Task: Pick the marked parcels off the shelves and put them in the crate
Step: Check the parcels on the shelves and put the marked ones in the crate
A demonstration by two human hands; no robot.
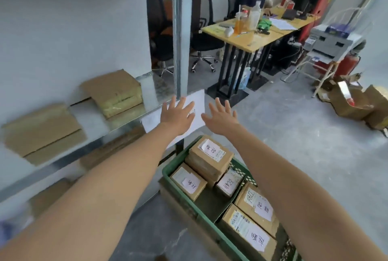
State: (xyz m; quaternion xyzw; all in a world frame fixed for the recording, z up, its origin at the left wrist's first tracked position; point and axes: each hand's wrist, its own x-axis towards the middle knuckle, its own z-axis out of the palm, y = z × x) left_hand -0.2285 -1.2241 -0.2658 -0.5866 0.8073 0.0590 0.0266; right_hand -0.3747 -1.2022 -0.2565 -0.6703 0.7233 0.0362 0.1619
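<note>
Both our hands are out front with fingers spread wide, holding nothing: left hand (178,114) over a white sheet (197,103) at the shelf (126,121) edge, right hand (221,117) beside it. Five labelled parcels (210,156) sit in the green crate (184,195) below us.

Both bare arms reach forward, stretched nearly straight from the bottom corners of the view and drawing closer together toward the hands. The left hand (178,117) is held flat, back facing up, with its fingers (173,101) spread and pointing ahead. The right hand (220,119) sits just beside it at about the same height, also flat and back up, fingers fanned apart and thumb angled inward toward the left hand. The two hands do not touch, and neither grips anything.
</note>
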